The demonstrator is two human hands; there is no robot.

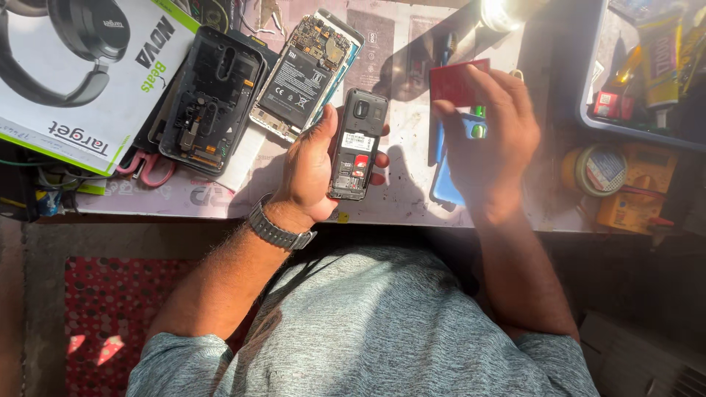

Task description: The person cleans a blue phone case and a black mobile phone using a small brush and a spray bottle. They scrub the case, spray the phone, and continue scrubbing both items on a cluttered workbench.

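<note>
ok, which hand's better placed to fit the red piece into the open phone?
Right. The right hand already pinches the red piece beside the small phone, while the left hand is occupied gripping that phone, back open and facing up.

You get hard, warm light from the far right, blowing out to glare at the lamp (504,11). Your right hand (489,136) is motion-blurred and throws a dark shadow; the near corners sit dim.

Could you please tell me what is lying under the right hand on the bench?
Under the right hand, which holds a red card, lies a blue phone-shaped piece with a green-tipped tool beside it. The hand covers most of both.
</note>
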